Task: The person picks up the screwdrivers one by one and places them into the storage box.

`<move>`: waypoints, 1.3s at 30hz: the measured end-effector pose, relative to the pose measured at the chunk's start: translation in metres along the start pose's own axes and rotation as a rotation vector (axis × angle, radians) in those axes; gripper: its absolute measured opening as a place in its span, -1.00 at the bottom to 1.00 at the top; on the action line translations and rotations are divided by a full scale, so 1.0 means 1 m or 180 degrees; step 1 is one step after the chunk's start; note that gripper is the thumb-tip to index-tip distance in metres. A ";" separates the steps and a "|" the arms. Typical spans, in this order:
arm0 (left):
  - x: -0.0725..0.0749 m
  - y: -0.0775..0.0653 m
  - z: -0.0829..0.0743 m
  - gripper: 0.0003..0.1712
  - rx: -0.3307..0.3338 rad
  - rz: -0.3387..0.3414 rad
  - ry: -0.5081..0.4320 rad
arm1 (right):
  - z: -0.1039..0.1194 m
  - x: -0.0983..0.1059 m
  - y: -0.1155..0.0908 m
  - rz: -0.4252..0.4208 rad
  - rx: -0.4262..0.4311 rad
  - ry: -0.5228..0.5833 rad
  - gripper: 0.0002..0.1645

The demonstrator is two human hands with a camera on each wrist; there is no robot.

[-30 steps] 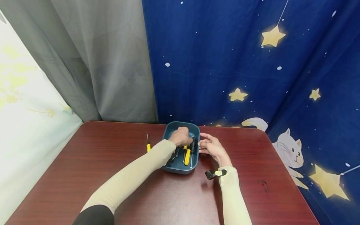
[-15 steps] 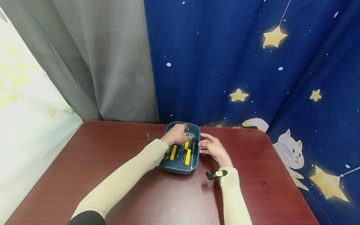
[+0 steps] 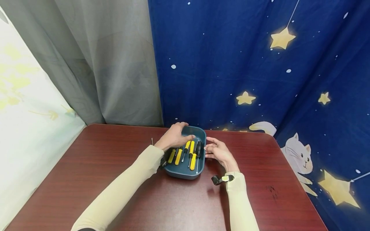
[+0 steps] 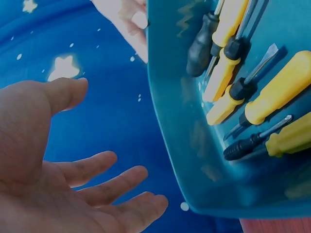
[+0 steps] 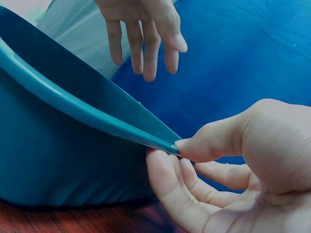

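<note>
A dark blue plastic bin (image 3: 185,176) stands near the table's far edge. Several screwdrivers with yellow handles (image 3: 178,158) lie inside it, roughly side by side. A black-handled screwdriver (image 3: 198,148) lies along its right wall. My left hand (image 3: 174,136) hovers over the bin's left side, fingers spread and holding nothing; the left wrist view shows its bare palm (image 4: 58,189). On the opposite side, my right hand (image 3: 220,153) pinches the bin's right rim. The right wrist view shows its thumb (image 5: 209,141) at the rim and fingers curled against the outer wall.
A screwdriver tip (image 3: 152,140) shows on the reddish-brown table (image 3: 121,141) left of the bin, its handle hidden behind my left arm. Grey curtain (image 3: 127,80) and blue star-patterned curtain (image 3: 208,80) hang behind the table.
My left hand has drawn back leftward from inside the bin and its fingers have spread, uncovering more screwdrivers. My right hand keeps its place at the rim.
</note>
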State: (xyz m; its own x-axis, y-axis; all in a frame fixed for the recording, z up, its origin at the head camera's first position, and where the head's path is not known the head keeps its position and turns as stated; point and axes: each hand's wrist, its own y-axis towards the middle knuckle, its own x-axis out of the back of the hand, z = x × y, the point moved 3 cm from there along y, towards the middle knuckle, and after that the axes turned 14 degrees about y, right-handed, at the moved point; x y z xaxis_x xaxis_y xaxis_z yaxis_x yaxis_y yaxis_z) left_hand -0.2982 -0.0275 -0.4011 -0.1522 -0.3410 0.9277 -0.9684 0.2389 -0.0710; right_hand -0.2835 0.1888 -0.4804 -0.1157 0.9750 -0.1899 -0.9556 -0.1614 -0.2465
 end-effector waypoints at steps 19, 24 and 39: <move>0.009 -0.019 0.055 0.00 0.0392 -0.0476 -0.0563 | 0.001 -0.001 0.000 -0.0002 0.0019 0.0016 -0.25; 0.003 -0.026 0.071 -0.02 0.0640 -0.0566 -0.0776 | 0.001 -0.001 0.001 0.0008 0.0037 0.0006 -0.25; -0.022 -0.042 0.116 -0.09 0.1130 -0.0545 -0.1142 | -0.001 -0.001 -0.001 0.0009 0.0022 0.0024 -0.24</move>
State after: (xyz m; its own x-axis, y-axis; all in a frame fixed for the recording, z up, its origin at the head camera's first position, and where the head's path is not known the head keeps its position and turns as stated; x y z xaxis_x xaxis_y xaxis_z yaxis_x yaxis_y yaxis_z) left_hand -0.2766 -0.1356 -0.4614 0.0162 -0.6524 0.7577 -0.9831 -0.1487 -0.1070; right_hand -0.2826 0.1880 -0.4808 -0.1164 0.9733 -0.1979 -0.9571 -0.1632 -0.2393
